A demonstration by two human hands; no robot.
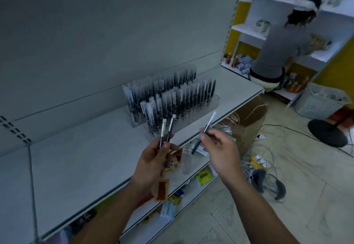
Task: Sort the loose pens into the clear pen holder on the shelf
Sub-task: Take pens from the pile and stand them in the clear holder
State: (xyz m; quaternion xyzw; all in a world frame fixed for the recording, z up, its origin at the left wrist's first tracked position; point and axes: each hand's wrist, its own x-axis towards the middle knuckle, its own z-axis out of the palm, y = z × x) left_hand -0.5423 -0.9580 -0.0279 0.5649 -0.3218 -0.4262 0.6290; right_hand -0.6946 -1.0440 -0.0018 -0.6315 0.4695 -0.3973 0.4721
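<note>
Many pens (183, 94) upright in clear pen holder (214, 103) on shelf (86, 157)

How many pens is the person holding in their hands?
3. The left hand grips a left pen and a middle pen; the right hand pinches a third pen. More may be hidden in the palms.

Dim bluish light; soft blur throughout; wide-angle bending at edges.
</note>
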